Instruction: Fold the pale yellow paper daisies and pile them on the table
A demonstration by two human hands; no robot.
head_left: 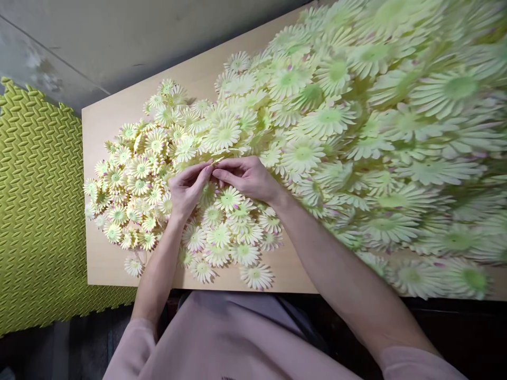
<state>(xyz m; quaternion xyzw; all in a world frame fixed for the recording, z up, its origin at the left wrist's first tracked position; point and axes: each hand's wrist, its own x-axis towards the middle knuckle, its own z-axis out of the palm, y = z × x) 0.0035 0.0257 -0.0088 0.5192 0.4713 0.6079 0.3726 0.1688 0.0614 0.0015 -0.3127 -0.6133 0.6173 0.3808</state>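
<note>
My left hand (187, 191) and my right hand (249, 180) meet fingertip to fingertip above the flower heap. Both are closed in a pinch on a pale yellow artificial flower (216, 161), mostly hidden by the fingers, with only a thin edge of it showing. Loose cream-yellow artificial flower heads with green centres and some pink petal tips lie all around. A cluster of smaller-looking, denser flower heads (139, 186) is left of my left hand. Just below my fingers are more flower heads (220, 235), lying flat and overlapping.
A large pile of flower heads (328, 119) covers the right part of the light wooden tabletop (103, 117), blurred toward the far right. A yellow-green textured foam mat (41, 211) stands at the left. Behind the table runs a grey wall (130, 37).
</note>
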